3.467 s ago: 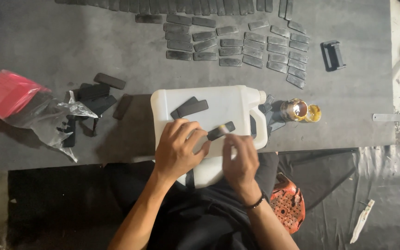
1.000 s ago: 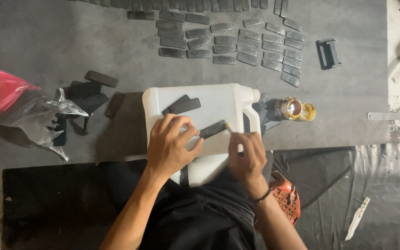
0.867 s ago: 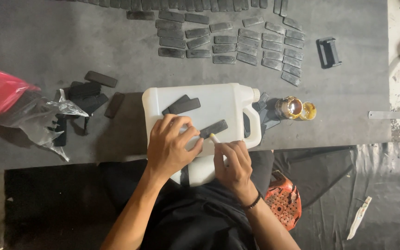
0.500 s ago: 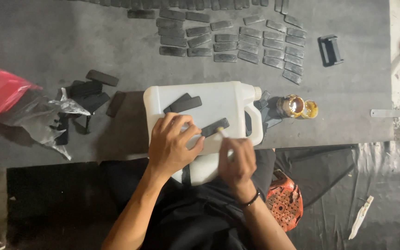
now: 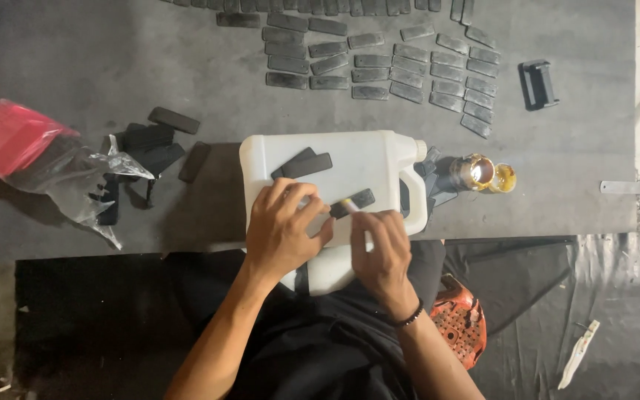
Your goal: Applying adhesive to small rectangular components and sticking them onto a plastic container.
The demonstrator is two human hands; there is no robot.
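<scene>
Left hand (image 5: 284,231) pinning a black strip (image 5: 352,204) flat on the white jug (image 5: 350,159); right hand (image 5: 381,248) pinching a small brush (image 5: 350,204); grey floor (image 5: 112,59) beyond.

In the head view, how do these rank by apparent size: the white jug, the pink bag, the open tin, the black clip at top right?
1. white jug
2. pink bag
3. black clip and open tin: look alike, no ranking.
</scene>
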